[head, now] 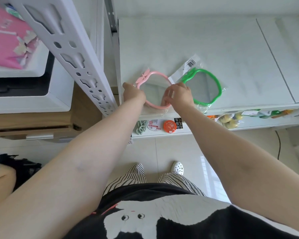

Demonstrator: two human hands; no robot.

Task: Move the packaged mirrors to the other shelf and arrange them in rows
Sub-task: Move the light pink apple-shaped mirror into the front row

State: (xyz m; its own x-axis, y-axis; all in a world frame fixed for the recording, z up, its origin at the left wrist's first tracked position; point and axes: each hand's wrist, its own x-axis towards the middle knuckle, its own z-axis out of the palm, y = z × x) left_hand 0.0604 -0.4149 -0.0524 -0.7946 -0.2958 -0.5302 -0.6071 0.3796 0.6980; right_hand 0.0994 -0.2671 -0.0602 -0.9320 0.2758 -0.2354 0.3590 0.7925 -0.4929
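Observation:
A pink-framed packaged mirror [154, 88] lies near the front left corner of the white shelf top [214, 49]. My left hand [134, 94] grips its left edge and my right hand [179, 94] holds its right edge, fingers curled over the frame. Right beside it, a green-framed packaged mirror [204, 87] lies flat in its clear bag with a barcode label; the two packages overlap slightly under my right hand.
A white perforated shelf post [72, 54] slants across the left. Pink packages [5, 44] sit on the left shelf. The lower shelf [162, 133] holds an orange round item [169, 126], green hooks and yellow items [230, 119]. A person's knee shows at far left.

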